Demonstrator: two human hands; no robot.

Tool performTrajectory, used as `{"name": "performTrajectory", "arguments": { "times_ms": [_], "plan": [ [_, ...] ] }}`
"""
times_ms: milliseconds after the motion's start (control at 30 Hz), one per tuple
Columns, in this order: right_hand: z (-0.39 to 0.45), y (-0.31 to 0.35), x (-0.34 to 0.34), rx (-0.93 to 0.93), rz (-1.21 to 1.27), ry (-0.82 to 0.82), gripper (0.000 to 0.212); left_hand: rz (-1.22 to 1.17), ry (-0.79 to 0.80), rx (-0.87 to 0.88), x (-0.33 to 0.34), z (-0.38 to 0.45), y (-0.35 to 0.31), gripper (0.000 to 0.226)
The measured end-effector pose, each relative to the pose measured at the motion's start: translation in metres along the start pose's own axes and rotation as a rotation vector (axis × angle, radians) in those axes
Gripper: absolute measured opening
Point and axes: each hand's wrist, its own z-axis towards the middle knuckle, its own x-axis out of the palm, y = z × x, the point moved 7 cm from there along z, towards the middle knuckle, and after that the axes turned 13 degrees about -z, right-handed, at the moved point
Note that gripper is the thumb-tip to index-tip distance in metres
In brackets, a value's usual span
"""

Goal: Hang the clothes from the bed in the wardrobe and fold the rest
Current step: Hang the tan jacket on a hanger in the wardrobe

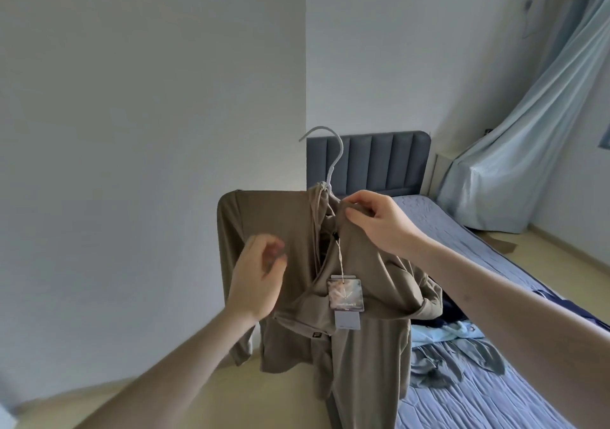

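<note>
Clothes first: the brown top (297,263) is hanging lengthwise on the hanger (330,164), which my right hand (376,220) is pinching at the collar; my left hand (260,273) is hovering loosely curled, nearer the left shoulder.

One view only, from a wide-angle camera on the person's head, looking forward and slightly down across a bedroom. Both forearms reach in from the bottom edge, so the hands and the hanging garment (297,263) sit close, mid-frame. A pale wall (148,98) fills the left; the bed (478,395) runs along the right toward the far headboard (373,164) and curtain (528,131)
</note>
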Motion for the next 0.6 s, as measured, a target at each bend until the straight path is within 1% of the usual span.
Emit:
{"name": "performTrajectory", "arguments": {
  "times_ms": [67,100,133,167,200,233,300,367,433,500,533,567,600],
  "plan": [
    [0.000,-0.004,0.000,0.014,0.008,-0.007,0.012,-0.112,0.033,-0.317,0.008,-0.028,0.051,0.014],
    [0.000,-0.006,0.001,0.019,0.016,-0.008,0.012,-0.157,0.085,-0.460,0.015,-0.043,0.070,0.016],
    [0.000,-0.007,0.003,0.023,0.025,-0.007,0.012,-0.212,0.149,-0.581,0.025,-0.058,0.083,0.020],
    [0.000,-0.008,0.004,0.029,0.033,-0.004,0.012,-0.262,0.209,-0.650,0.036,-0.070,0.087,0.022],
    [0.001,-0.009,0.008,0.033,0.040,0.007,0.012,-0.280,0.243,-0.652,0.045,-0.079,0.086,0.023],
    [0.002,-0.008,0.013,0.039,0.047,0.021,0.013,-0.279,0.258,-0.615,0.054,-0.084,0.080,0.021],
    [0.003,-0.008,0.021,0.053,0.063,0.038,0.016,-0.278,0.243,-0.539,0.076,-0.086,0.063,0.015],
    [0.002,-0.005,0.032,0.060,0.078,0.047,0.020,-0.252,0.224,-0.493,0.099,-0.085,0.052,0.015],
    [0.001,-0.003,0.039,0.062,0.104,0.048,0.023,-0.199,0.279,-0.441,0.122,-0.081,0.040,0.016],
    [-0.001,-0.002,0.042,0.051,0.117,0.041,0.025,-0.208,0.364,-0.444,0.138,-0.082,0.039,0.023],
    [-0.001,-0.003,0.042,0.052,0.128,0.031,0.025,-0.226,0.374,-0.432,0.138,-0.083,0.039,0.023],
    [-0.002,-0.005,0.041,0.060,0.142,0.018,0.023,-0.253,0.339,-0.414,0.132,-0.085,0.043,0.021],
    [-0.003,-0.008,0.040,0.073,0.156,0.004,0.022,-0.286,0.263,-0.414,0.122,-0.088,0.050,0.018]
  ]
}}
